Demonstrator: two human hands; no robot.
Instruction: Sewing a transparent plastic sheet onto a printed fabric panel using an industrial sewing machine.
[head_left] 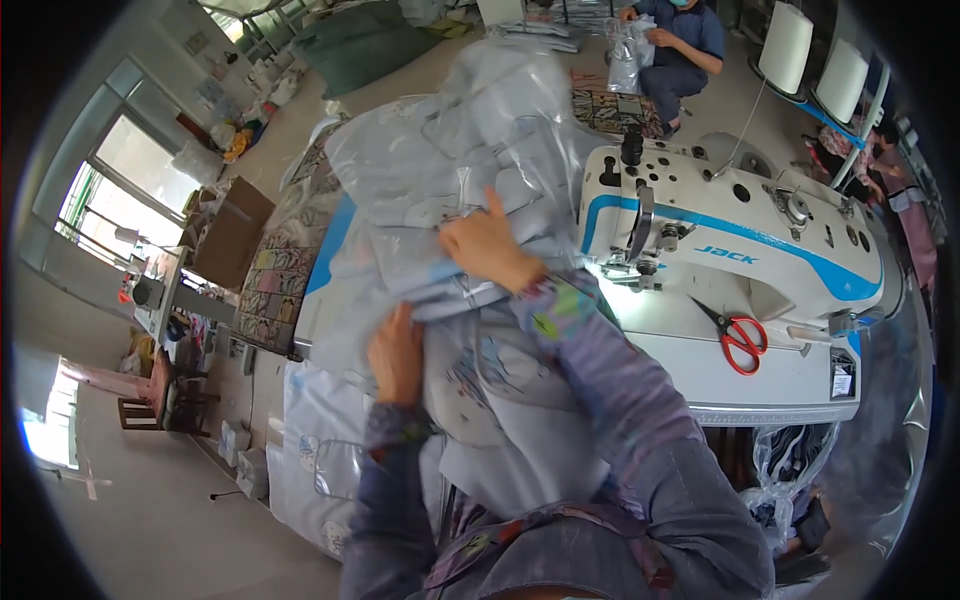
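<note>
Pale grey fabric (515, 385) heaped left of a white-and-blue sewing machine (740, 235), right hand (490, 248) on it, one finger extended, left hand (396, 356) curled beside lower folds, grip of both unclear

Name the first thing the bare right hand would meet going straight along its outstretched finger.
Likely the soft heap of pale-grey fabric and glossy clear plastic, directly ahead of the bare right hand; depth is unclear, they may already touch.

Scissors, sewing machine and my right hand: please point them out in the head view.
Scissors (728, 324): head view, where blades meet handles.
Sewing machine (730, 210): head view, white body.
Right hand (488, 249): head view, back of hand.
</note>
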